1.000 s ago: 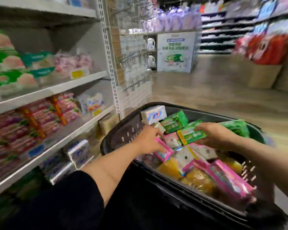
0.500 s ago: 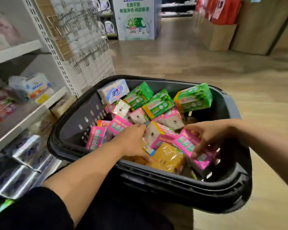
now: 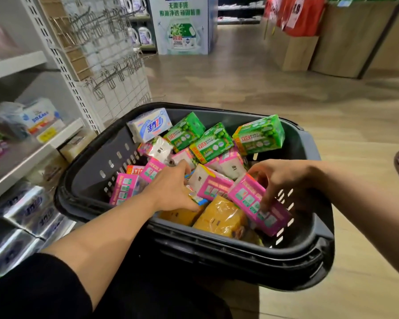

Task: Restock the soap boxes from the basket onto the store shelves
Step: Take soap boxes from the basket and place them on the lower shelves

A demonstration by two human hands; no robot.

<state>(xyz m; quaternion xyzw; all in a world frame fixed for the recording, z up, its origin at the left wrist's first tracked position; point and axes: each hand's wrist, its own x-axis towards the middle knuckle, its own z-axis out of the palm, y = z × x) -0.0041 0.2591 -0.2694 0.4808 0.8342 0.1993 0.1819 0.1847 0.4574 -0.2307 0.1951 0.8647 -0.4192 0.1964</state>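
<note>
A black basket [image 3: 240,248] stands in front of me, full of soap boxes: green ones [image 3: 259,134] at the far side, pink ones [image 3: 207,183] in the middle, a white-and-blue box [image 3: 150,125] at the far left and yellow packs [image 3: 219,218] at the near side. My left hand [image 3: 171,189] reaches into the middle and its fingers curl over a small blue-edged pack [image 3: 197,199]. My right hand [image 3: 281,178] curls its fingers round a pink soap box [image 3: 251,199] that leans on the basket's near right wall. The store shelves [image 3: 62,135] are at my left.
Silver-and-blue packs [image 3: 30,212] fill the bottom shelf at the left, with white packs [image 3: 42,116] one shelf up. A panel of bare metal hooks [image 3: 106,65] ends the shelving. Wooden floor stretches ahead to a poster stand [image 3: 182,26] and wooden displays [image 3: 293,49].
One second ago my right hand was on a green box at the far side; it now holds a pink box at the near right. My left hand stayed in the basket's middle.
</note>
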